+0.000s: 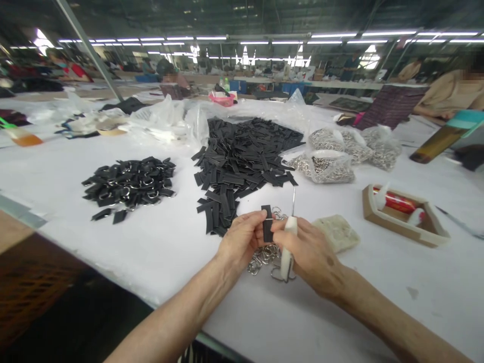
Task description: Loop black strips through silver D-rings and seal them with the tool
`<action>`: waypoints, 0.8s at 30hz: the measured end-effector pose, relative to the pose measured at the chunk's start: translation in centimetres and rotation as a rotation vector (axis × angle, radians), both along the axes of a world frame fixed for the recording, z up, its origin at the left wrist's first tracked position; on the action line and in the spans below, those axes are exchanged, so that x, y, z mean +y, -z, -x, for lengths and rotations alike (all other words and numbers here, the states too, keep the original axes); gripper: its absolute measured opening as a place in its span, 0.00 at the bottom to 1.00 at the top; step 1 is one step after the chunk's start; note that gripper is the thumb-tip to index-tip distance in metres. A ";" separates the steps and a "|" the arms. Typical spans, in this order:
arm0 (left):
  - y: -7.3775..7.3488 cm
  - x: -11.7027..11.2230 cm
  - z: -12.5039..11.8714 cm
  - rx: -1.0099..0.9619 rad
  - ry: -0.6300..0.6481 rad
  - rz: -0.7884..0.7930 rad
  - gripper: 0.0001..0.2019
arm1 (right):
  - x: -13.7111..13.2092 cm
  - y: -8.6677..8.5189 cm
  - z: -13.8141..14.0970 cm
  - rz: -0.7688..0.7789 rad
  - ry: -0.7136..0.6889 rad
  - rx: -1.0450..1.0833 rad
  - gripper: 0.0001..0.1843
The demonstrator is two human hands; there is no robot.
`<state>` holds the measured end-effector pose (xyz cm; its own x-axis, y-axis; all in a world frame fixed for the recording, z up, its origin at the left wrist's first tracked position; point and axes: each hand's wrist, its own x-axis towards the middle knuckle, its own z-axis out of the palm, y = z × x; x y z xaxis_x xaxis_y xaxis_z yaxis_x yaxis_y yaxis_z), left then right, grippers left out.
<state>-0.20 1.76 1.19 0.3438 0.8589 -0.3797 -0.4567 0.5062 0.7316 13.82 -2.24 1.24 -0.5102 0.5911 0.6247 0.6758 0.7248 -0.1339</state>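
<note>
I am working near the front edge of the white table, with the big heap of black strips lying toward its middle. My left hand is pinching one black strip upright above the loose metal rings; my right hand is gripping the white-handled tool and steadying that strip, best kept square. Fluorescent tubes are lighting the long workshop behind.

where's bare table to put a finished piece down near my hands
Bare white table lies between the ringed pile and the left hand. Crowded: loose strips, metal rings under both hands, sponge beside the right hand.
</note>
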 end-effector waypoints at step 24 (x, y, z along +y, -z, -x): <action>-0.3 -1.8 -0.9 0.183 0.164 -0.498 0.10 | -0.2 -1.9 0.2 0.590 0.358 0.804 0.12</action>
